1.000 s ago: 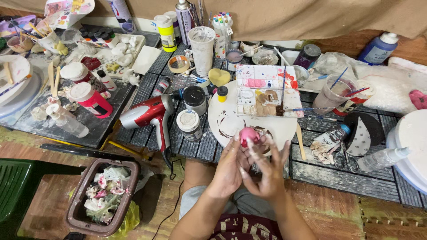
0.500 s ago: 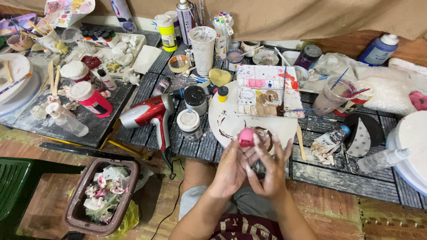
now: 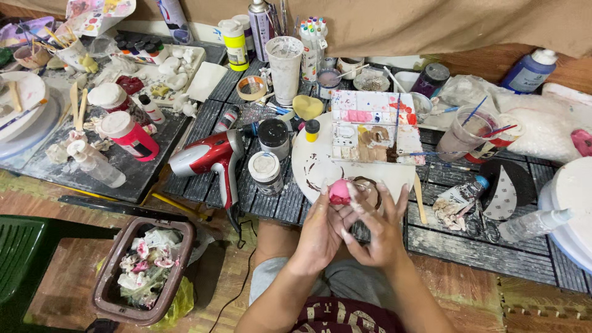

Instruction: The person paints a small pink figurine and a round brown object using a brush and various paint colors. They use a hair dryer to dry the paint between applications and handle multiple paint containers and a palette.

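Red hair dryer (image 3: 206, 159), paint palette (image 3: 370, 126), two lidded jars (image 3: 269, 157) — brown waste bin (image 3: 145, 271) of tissues

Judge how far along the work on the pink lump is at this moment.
Done: paints are laid out in the palette. In hand: the left hand holds the pink lump while the right hand presses its top. Left: the lump looks rough, with no finished shape visible.

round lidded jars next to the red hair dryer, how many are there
2: a black-lidded jar just right of the red hair dryer, and a white-lidded jar in front of it. Others may be hidden in the clutter.
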